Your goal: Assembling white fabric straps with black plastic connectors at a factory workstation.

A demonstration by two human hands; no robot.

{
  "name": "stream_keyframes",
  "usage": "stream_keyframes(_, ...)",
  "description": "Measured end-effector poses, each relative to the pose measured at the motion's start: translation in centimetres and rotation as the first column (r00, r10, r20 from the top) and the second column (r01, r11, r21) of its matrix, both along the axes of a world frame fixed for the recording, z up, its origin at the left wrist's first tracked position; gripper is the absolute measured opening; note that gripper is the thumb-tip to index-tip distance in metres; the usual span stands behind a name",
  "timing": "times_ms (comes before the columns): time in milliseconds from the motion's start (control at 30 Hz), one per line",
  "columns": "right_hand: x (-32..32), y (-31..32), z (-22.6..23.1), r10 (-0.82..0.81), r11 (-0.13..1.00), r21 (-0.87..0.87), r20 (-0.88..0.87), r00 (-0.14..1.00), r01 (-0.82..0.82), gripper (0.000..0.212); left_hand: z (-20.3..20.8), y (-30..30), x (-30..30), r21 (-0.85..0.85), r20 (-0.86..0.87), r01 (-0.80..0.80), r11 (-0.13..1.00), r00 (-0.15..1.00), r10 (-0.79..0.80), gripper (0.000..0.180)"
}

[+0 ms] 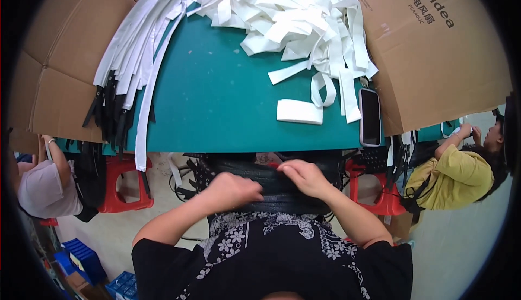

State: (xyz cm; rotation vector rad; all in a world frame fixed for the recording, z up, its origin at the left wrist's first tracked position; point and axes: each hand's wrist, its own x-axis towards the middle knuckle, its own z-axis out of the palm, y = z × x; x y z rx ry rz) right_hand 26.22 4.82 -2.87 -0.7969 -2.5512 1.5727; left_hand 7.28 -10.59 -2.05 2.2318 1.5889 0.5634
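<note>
Person at a green table point(206, 104), which serves as landmark. Nearest me, short of the table's near edge, a black bundle point(279, 192) lies across the lap. The left hand point(230, 192) is curled in at the bundle's left side; the right hand point(306, 178) bends its fingers over its right side. I cannot tell whether either grasps it or merely rests there.

On the table, toward its near right part, lie a folded white piece point(299, 112) and a phone point(370, 116), with a white loop point(323, 90) just beyond the piece. Along the table's left side, strips with black ends point(127, 64) lie roughly parallel, some hanging over the near edge. At the table's far side is a tangled heap of white strips point(296, 20).

I judge the work to be partway: the aligned strips at the left appear finished or sorted, while the heap appears left to handle. No change at the bundle can be confirmed.

Counts: one bundle, one folded piece, one loop, one phone; one co-worker point(46, 188) left of the table, another point(456, 172) right of it. The strips overlap too much for me to count.
</note>
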Motion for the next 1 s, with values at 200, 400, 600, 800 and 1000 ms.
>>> stream_keyframes(200,-9.4,0.5,6.3,0.123,0.412,-0.905,-0.063,0.990,-0.109,0.033,5.0,5.7,7.1,0.056,-0.087,0.511,0.858,0.858,-0.506,0.009)
stream_keyframes(400,-8.7,7.1,11.2,-0.351,0.597,-0.801,-0.209,0.913,0.046,0.024,6.6,10.6,6.1,0.576,0.190,0.320,0.752,0.842,-0.504,0.018)
stream_keyframes(600,-3.1,11.3,8.0,-0.745,0.510,-0.788,-0.203,0.636,0.345,0.017,6.2,21.4,-8.2,0.281,0.642,-0.712,0.643,0.638,0.426,0.011)
stream_keyframes(800,-2.4,11.9,6.1,-0.766,0.394,-0.888,-0.175,0.619,0.237,0.017,3.8,33.2,-19.1,0.681,0.151,-0.530,0.505,0.777,0.612,0.027)
stream_keyframes(1000,-4.7,11.1,6.5,-0.802,0.482,-0.812,-0.258,0.539,0.329,0.018,7.4,36.2,-20.0,0.042,0.217,-0.791,0.611,0.604,0.767,0.035)
